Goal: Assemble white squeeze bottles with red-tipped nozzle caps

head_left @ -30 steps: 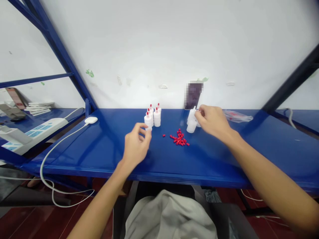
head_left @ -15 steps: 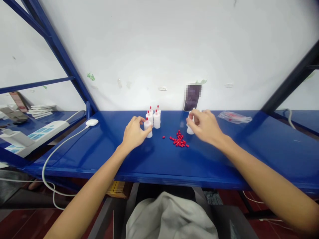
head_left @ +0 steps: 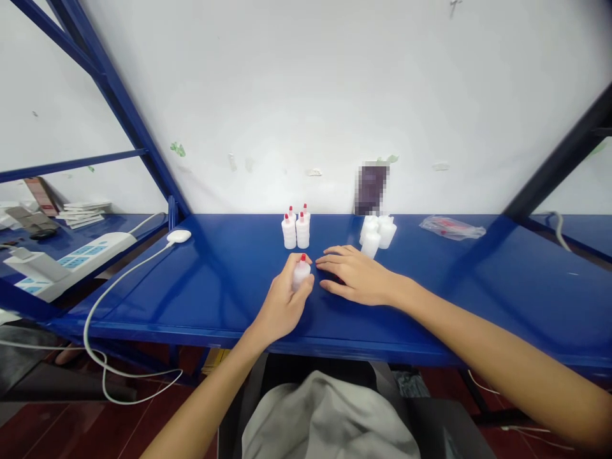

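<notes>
A small white squeeze bottle (head_left: 301, 274) with a red tip is wrapped in the fingers of my left hand (head_left: 282, 299), near the table's front edge. Just right of it, my right hand (head_left: 363, 275) lies low over the table, palm down, fingers stretched out. No red caps show around it; what is under the palm is hidden. Behind my left hand stand several white bottles (head_left: 303, 234) with red tips. Beyond my right hand is a cluster of white bottles (head_left: 371, 243) without red tips showing.
A phone-like dark object (head_left: 371, 188), blurred out, leans on the wall at the back. To the right lies a clear plastic bag (head_left: 452, 227) with something red inside. A white cable and its plug (head_left: 178, 236) rest at the left, beside a power strip (head_left: 90, 258).
My left hand has carried a red-tipped bottle from the group towards me. My right hand has left the bottle at right and moved over where the loose red caps lay, covering them.
</notes>
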Demonstrator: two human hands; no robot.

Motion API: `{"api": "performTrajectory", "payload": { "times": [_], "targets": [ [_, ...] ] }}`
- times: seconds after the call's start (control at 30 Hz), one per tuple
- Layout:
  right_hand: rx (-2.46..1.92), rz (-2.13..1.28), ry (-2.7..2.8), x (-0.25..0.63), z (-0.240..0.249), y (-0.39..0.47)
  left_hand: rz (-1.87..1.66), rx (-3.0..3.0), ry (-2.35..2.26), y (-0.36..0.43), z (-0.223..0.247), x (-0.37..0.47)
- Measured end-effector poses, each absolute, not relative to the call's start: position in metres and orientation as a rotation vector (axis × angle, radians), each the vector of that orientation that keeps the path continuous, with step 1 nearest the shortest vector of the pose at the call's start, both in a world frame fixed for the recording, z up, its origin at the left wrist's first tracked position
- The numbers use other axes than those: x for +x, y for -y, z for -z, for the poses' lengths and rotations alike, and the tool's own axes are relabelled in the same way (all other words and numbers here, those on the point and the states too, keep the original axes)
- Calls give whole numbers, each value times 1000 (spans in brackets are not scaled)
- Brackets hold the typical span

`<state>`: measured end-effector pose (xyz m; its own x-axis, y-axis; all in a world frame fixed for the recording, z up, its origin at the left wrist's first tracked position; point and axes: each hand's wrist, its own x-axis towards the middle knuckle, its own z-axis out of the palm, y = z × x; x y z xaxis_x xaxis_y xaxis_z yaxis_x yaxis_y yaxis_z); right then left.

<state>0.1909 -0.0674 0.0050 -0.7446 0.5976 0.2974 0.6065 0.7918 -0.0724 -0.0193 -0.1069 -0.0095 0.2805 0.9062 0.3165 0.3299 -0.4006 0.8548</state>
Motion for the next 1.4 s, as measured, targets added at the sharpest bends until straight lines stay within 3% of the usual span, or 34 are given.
{"api": "performTrajectory", "payload": {
  "times": [0.17, 0.33, 0.73, 0.97, 1.2, 1.3, 1.4],
  "targets": [
    [-960, 102, 2582, 197, -13, 66, -1173, 1969, -1245, 109, 7, -22],
    [-932, 84, 2283, 195, -10, 75, -966, 2324, -1284, 107, 7, -21],
    [-711, -330, 2411, 179, -11, 89, -829, 2476, -1056, 108, 9, -22],
    [-789, -814, 2127, 183, -11, 89, -844, 2646, -987, 112, 10, -23],
    [-1218, 51, 2684, 208, -18, 67, -827, 2475, -1370, 110, 10, -16],
    [-1215, 57, 2639, 206, -21, 72, -800, 2472, -1422, 109, 12, -13],
    [-984, -186, 2570, 194, -20, 82, -763, 2559, -1396, 109, 14, -13]
  ]
}}
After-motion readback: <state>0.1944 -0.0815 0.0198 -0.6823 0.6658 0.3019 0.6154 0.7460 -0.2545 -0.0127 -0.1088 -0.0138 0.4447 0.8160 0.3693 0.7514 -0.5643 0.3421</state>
